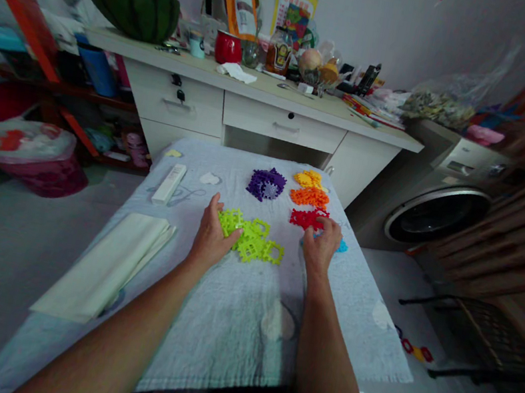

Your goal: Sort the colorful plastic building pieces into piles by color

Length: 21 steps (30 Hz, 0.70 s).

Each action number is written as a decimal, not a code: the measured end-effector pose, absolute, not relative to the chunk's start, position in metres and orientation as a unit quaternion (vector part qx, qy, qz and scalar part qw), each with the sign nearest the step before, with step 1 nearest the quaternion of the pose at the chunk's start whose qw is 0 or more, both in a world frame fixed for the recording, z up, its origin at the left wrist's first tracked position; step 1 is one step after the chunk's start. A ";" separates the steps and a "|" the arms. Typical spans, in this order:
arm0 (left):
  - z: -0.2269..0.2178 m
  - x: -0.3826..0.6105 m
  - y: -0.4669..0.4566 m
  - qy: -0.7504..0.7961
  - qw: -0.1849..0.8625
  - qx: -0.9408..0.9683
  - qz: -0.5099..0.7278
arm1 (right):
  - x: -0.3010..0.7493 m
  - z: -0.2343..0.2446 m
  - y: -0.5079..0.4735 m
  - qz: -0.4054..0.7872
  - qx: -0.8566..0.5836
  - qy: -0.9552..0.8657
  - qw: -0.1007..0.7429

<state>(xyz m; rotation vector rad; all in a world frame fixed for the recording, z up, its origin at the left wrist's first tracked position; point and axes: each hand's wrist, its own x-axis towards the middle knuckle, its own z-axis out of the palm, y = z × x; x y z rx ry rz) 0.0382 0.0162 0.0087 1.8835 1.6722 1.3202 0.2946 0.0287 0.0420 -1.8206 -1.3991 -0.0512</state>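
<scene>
My left hand (pixel 215 232) rests against the left side of a pile of lime-green plastic interlocking pieces (pixel 254 242), its thumb and fingers spread apart around the edge. To the right, my right hand (pixel 322 246) hovers over blue pieces (pixel 341 246), partly covering them. Its fingers are curved, thumb and index apart, close to the red pieces (pixel 307 218). Behind the red ones lie orange pieces (pixel 310 196) and yellow pieces (pixel 309 178). A purple heap (pixel 266 184) sits farther back, left of this column.
A pale cloth (pixel 229 326) covers the table. On its left are a white narrow box (pixel 170 184) and a folded cream cloth (pixel 102 266). Beyond stands a cluttered white desk (pixel 283 122), with a washing machine (pixel 438 194) at right and a lined pink bin (pixel 38 167) at left.
</scene>
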 end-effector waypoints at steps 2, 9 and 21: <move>0.010 0.039 0.015 0.596 0.113 0.676 0.418 | 0.314 0.041 0.031 -0.046 -0.799 -0.482 0.358; 0.015 0.045 0.009 0.587 0.058 0.752 0.294 | 0.344 0.034 0.031 0.071 -0.878 -0.412 0.232; 0.014 0.047 0.009 0.575 0.023 0.773 0.267 | 0.319 0.042 0.024 0.088 -0.802 -0.558 0.194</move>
